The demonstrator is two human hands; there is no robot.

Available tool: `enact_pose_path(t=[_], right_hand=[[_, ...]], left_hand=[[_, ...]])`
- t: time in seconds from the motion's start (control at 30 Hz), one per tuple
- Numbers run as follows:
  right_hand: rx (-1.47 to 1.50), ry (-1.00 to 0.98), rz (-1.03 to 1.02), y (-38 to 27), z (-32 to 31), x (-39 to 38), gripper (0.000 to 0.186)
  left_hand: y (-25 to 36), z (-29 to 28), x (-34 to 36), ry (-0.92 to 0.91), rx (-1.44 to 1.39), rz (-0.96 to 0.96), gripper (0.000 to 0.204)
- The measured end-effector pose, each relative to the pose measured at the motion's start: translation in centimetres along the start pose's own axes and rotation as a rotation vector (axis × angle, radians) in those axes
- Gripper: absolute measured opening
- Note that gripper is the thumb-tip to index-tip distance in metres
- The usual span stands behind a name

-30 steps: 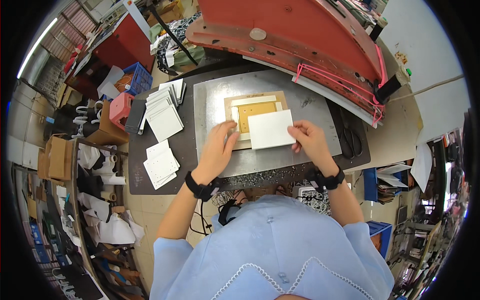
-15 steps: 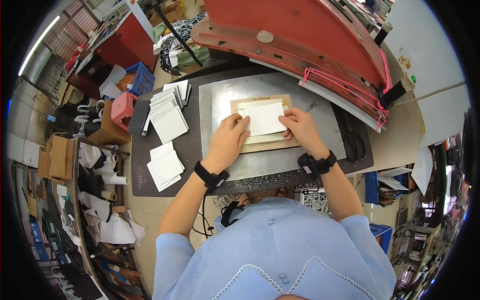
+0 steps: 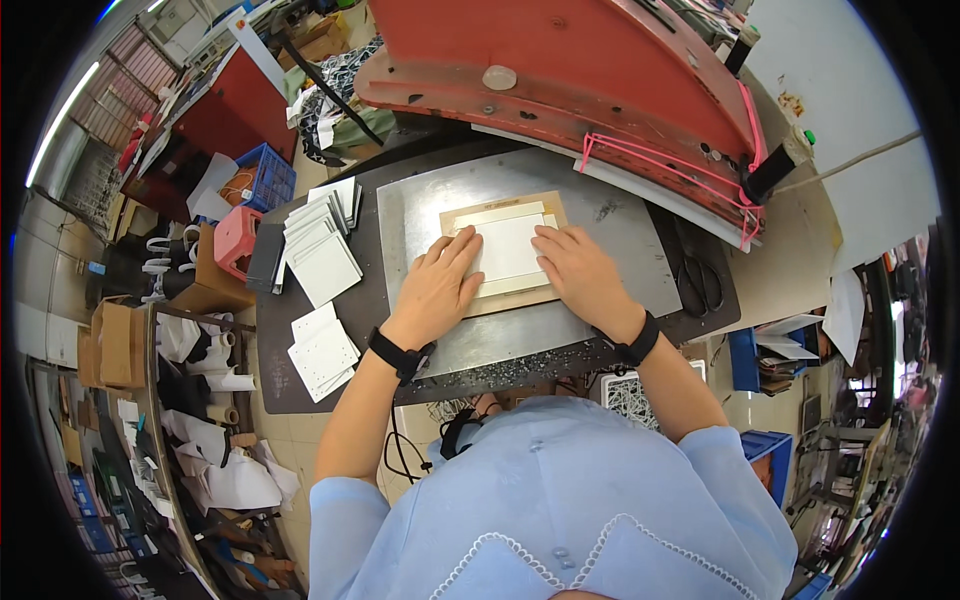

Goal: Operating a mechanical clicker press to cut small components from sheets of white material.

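I have both hands laid over the grey rectangular metal plate (image 3: 415, 210), fingers stretched out flat and close together, gripping nothing. The left hand (image 3: 437, 282) rests its fingertips on the left part of a thin white rectangular card (image 3: 508, 248); the right hand (image 3: 588, 272) touches its right part. I see that card lying flat above a tan rectangular board (image 3: 515, 302), at the middle of the plate. Left of the plate, on the dark surface (image 3: 372, 300), sit a fanned stack of white cards (image 3: 330, 272) and, nearer the person, a small pile of white hole-dotted cards (image 3: 322, 355). Black-handled scissors (image 3: 711, 288) lie right of the plate; a big red metal machine part (image 3: 560, 60) stands beyond it.
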State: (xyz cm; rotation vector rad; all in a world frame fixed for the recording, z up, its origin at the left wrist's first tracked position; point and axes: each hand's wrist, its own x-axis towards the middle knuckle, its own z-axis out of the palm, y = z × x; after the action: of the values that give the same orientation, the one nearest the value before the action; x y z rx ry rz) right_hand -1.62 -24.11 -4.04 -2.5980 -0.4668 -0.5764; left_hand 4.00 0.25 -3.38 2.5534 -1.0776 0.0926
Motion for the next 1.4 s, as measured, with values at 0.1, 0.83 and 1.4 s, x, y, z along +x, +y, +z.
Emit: enact_pose_path(t=[0.1,0.83,1.4], right_hand=[[0.005,-0.015,0.029,-0.2,0.0,0.0,0.025],[0.481,0.904,0.520,16.4,-18.1,-0.4,0.054],[0.815,0.286,0.355,-1.7,-17.9,-9.4,0.076]], left_hand=[[0.0,0.1,-0.1,0.013,-0.002,0.002,0.053],[4.7,-5.8,-6.7,0.069,-0.926,-0.219,0.045],[13.0,-8.0,-3.7,0.030,-0.956,0.157,0.031]])
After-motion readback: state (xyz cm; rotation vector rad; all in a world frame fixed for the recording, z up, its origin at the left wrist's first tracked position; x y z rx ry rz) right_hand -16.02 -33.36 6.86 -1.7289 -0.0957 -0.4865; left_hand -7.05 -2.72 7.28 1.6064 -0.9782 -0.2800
